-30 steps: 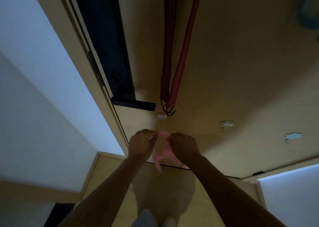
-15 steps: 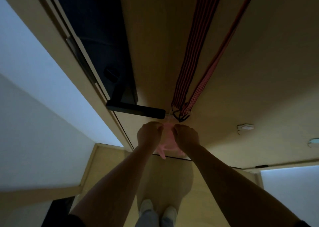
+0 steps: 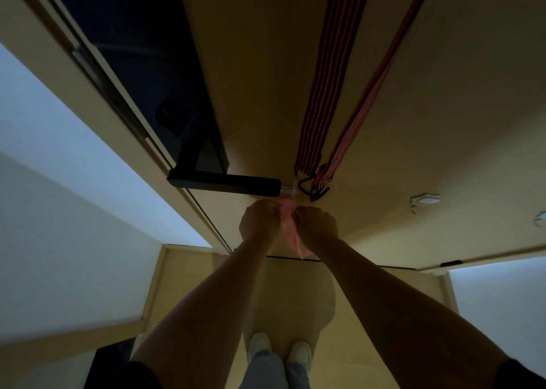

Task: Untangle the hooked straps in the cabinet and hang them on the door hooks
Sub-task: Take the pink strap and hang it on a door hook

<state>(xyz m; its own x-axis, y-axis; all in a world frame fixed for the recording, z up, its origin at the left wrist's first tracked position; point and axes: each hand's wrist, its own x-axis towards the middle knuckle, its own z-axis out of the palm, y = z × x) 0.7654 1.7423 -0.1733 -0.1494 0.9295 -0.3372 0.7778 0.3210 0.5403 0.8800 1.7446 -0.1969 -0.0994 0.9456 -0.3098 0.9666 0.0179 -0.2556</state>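
1. The left hand (image 3: 259, 221) and right hand (image 3: 316, 224) are raised side by side against the tan door (image 3: 443, 108), knuckles toward the camera, close together but not touching.
2. Both hands are curled into loose fists, the fingers folded in around a pink strap (image 3: 291, 235); the fingertips face the door, so exactly how they pinch it cannot be told.
3. The pink strap shows in the gap between the two hands, and its loose part hangs past the right wrist toward the door's near edge.
4. Just beyond the hands a small clear door hook (image 3: 291, 190) is fixed to the door, and the top of the pink strap lies just beside it; whether it is over the hook cannot be told.
5. Two red-and-black striped straps (image 3: 328, 93) hang flat along the door, their black metal hooks (image 3: 314, 189) caught at that same clear hook, next to the black door handle (image 3: 227, 181).
6. Further right on the door sit two more small white hooks (image 3: 425, 200), bare, well apart from the hands.
7. Below, the person's pale shoes (image 3: 279, 350) stand on the wooden floor (image 3: 295, 294).
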